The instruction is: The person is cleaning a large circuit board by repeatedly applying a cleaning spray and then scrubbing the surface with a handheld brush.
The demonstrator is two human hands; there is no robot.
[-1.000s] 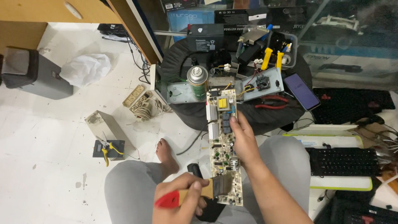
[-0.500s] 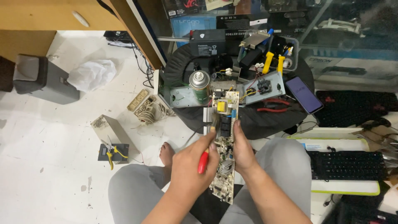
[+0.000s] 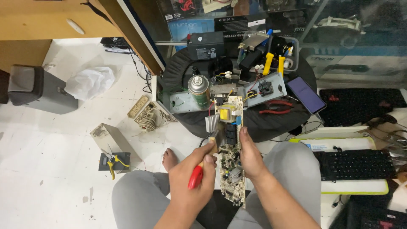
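A long tan circuit board (image 3: 231, 140) with a yellow transformer at its far end lies over my lap, pointing away from me. My right hand (image 3: 251, 156) grips its right edge near the middle. My left hand (image 3: 190, 180) is closed around a red-handled brush (image 3: 195, 178). The brush's bristle end rests against the board's left edge, beside a small finned heat sink (image 3: 211, 122). My grey-trousered knees are on either side of the board.
A round black stool top (image 3: 254, 121) ahead carries a spray can (image 3: 199, 89), a grey metal panel with wiring, red pliers (image 3: 275, 107), a phone (image 3: 308, 94) and a black battery (image 3: 206, 44). A keyboard (image 3: 354, 164) lies right. A power strip (image 3: 146, 112) and a grey bin (image 3: 34, 89) sit left.
My left hand has come up from my lap with the brush and brought it to the board's left edge. My right hand has kept its hold on the board.
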